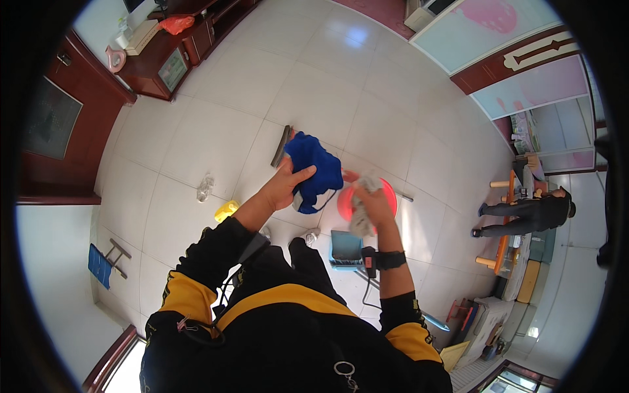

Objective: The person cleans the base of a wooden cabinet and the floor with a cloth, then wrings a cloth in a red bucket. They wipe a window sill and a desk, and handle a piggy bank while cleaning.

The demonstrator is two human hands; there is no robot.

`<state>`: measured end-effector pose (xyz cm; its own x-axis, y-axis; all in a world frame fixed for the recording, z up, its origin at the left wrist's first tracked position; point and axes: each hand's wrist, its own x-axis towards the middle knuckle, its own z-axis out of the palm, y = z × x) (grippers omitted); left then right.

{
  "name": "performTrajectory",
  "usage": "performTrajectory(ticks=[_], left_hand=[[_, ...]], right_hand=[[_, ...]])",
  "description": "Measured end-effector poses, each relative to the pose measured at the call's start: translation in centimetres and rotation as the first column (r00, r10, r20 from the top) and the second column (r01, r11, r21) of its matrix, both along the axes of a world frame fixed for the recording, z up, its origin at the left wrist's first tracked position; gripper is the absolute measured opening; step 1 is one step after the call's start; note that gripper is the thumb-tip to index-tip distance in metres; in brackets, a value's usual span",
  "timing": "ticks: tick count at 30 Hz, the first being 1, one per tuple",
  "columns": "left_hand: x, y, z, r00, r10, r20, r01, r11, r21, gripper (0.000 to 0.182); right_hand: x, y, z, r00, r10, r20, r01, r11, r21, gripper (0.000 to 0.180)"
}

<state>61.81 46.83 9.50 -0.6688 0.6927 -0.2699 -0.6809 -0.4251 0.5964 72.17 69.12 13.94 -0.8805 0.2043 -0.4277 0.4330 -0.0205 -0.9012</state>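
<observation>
My left hand (290, 184) grips a crumpled blue cloth (317, 167), its thumb lying across the fabric. In my right hand (376, 204) is a greyish-white cloth (362, 223), blurred and hanging down below the fingers. Beneath that hand a pink-red bucket (390, 194) stands on the floor, partly covered by the cloth and hand. Just beyond the blue cloth lies a dark squeegee-like tool head (281, 146). A blue dustpan (345, 250) sits near my feet, below the bucket.
A yellow container (226, 211) and a clear plastic item (205, 188) lie on the tiled floor (206, 132) to the left. A blue folding stool (100, 265) is by the left wall. Another person (530, 213) stands at an orange-edged table (506, 245) on the right. A wooden cabinet (152, 69) stands far left.
</observation>
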Motion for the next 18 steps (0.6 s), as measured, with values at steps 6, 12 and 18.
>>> performTrajectory(ticks=[6,12,18], left_hand=[[-1.5,-1.5,-0.7,0.984,-0.126,-0.122,0.118,0.990,-0.070,0.051],[-2.1,-3.3,-1.9,0.996,-0.069,-0.053,0.064,0.994,-0.094,0.048],[-0.7,-2.5,-1.4,0.969,-0.037,-0.245,-0.016,0.978,-0.209,0.064]], right_hand=[[-1.2,-2.3,0.5,0.999,-0.052,-0.002,0.051,0.990,-0.135,0.032],[-1.5,-1.5,1.4,0.994,-0.106,0.004,0.103,0.960,-0.262,0.040],[-2.6,-4.0,3.1,0.994,-0.076,-0.073,0.071,0.996,-0.061,0.038]])
